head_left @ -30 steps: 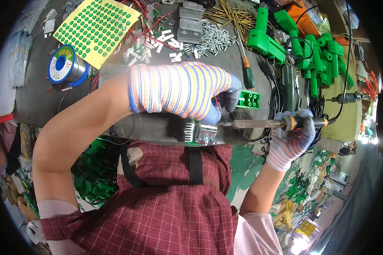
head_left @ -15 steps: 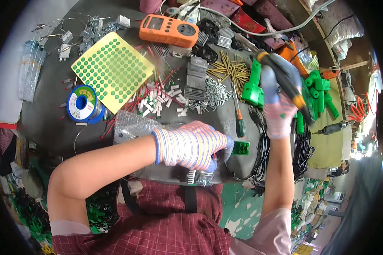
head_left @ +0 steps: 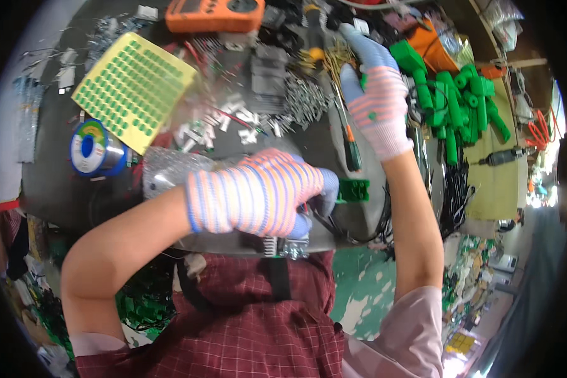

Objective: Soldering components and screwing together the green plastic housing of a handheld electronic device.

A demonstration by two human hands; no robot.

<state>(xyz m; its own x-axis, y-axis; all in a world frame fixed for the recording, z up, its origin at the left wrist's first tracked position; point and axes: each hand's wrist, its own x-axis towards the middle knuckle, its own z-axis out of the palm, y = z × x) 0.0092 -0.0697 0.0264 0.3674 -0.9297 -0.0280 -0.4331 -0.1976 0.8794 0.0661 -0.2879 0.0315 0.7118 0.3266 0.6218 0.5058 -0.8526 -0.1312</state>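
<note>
My left hand (head_left: 252, 195), in a striped glove with blue fingertips, is closed at the table's front edge. Below its fingers stick out a finned metal heat sink (head_left: 269, 246) and a shiny small part (head_left: 293, 248); the rest of what it grips is hidden. Just right of those fingers lies a green plastic piece (head_left: 354, 191) with holes. My right hand (head_left: 378, 94), gloved alike, reaches over the table with fingers stretched out and thumb apart, holding nothing. Left of its fingertips is a black-and-yellow handled tool (head_left: 313, 31). A screwdriver (head_left: 351, 142) lies below the right hand's thumb.
Screws (head_left: 305, 101), grey metal blocks (head_left: 269, 69) and white connectors (head_left: 195, 135) lie mid-table. At left are a yellow sticker sheet (head_left: 135, 88) and a solder spool (head_left: 94, 148); an orange meter (head_left: 214, 14) sits behind. Green plastic housings (head_left: 463, 101) pile up at right.
My right hand has let go of the black-and-yellow handled tool, which now lies farther left among the parts. The view has shifted. My left hand keeps its grip at the table edge.
</note>
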